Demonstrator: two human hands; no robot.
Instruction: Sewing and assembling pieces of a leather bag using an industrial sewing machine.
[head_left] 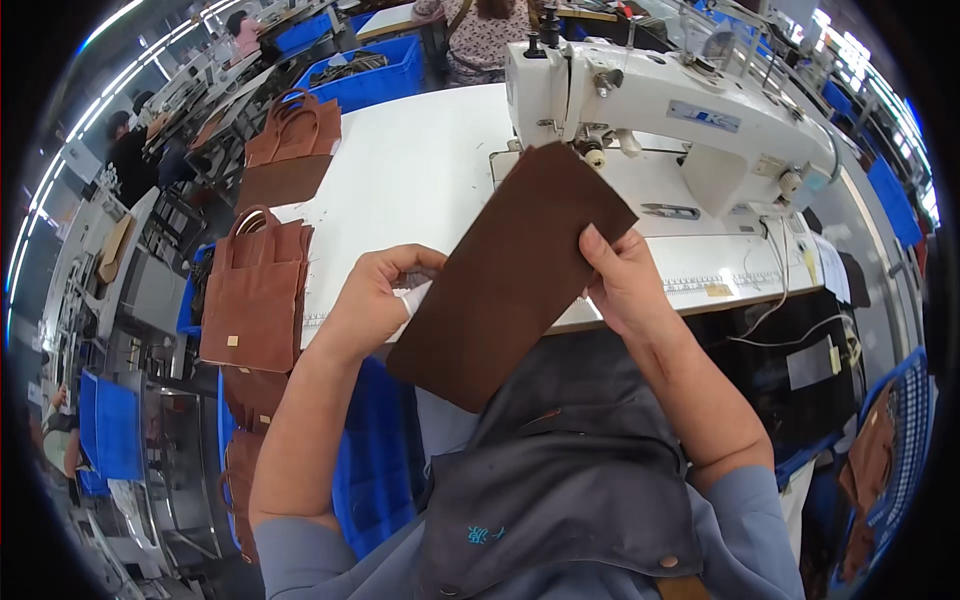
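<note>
A dark brown rectangular panel (pixel 512 280), of leather or a similar sheet, is held up at a tilt over the table's front edge. My right hand (pixel 625 275) grips its right edge, thumb on the face and fingers behind. At the left edge my left hand (pixel 375 300) is closed, its fingertips partly hidden behind the panel. Something white (pixel 413 298) shows by its thumb; I cannot tell what it is. Just beyond the panel's top corner stands a white sewing machine (pixel 690 110), its needle area partly covered.
Brown handbag pieces (pixel 255 290) with handles hang over the white table's (pixel 410 150) left edge, with another bag piece (pixel 290 145) behind. Thread snips (pixel 671 211) lie by the machine. A blue bin (pixel 370 75) with cloth stands beyond the table. Other people sit farther off.
</note>
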